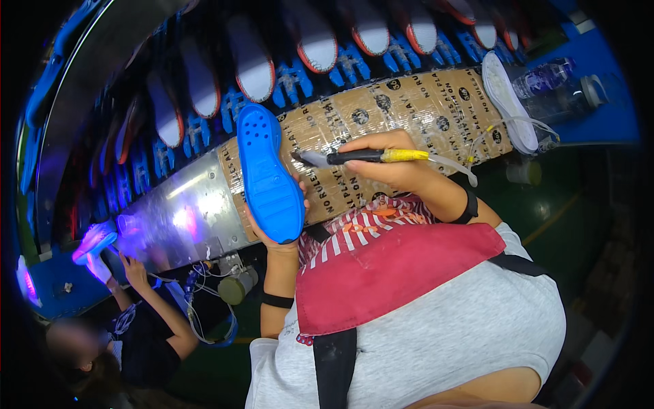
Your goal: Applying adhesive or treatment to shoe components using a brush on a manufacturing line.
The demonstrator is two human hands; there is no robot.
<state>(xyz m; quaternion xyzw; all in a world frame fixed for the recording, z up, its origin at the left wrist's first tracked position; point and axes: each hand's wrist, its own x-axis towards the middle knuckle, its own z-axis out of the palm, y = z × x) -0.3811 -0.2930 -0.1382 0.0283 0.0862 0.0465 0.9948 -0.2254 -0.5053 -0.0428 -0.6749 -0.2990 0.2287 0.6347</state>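
Note:
A blue shoe sole [272,174] with a cluster of small holes at its upper end rests in my left hand [264,236], whose fingers wrap round its back and edge. My right hand [398,176] is closed round a brush [361,156] with a black handle and a yellow section. A thin clear tube trails from the brush's yellow end. Its dark bristles point toward the sole and stand a little to the right of it, apart from it.
Cardboard [415,112] under clear film covers the bench, beside a bare metal plate [194,204]. Shoe uppers [255,71] hang along the far side on blue holders [293,85]. A white sole [504,95] and bottles [545,78] lie right. A co-worker's hand [135,271] is at left.

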